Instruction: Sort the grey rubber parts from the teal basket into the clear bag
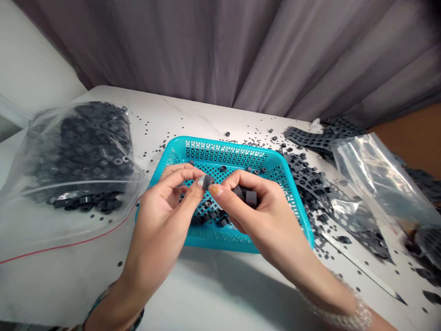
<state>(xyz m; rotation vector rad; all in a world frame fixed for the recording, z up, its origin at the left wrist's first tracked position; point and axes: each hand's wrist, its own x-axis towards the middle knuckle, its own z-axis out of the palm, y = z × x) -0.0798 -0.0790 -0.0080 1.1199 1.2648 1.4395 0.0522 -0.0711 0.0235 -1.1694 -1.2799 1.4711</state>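
Observation:
Over a turquoise plastic basket [220,244], my two hands meet at a small dark foam ring [207,182]. My left hand [165,211] pinches the ring between thumb and index finger. My right hand [262,216] has its thumb and index fingertip against the ring's other side. Curled in the right palm are more black foam pieces [251,198]; the fingers partly cover them. Inside the basket several black foam rings [223,220] lie on the lattice floor, partly hidden by my hands.
A clear zip bag [93,151] full of black rings lies left. Loose rings [306,177] and tiny black discs spread to the right. Perforated black foam sheets [310,138], another clear bag [382,179] and a white pencil [365,269] lie there too. A grey curtain [206,55] hangs behind.

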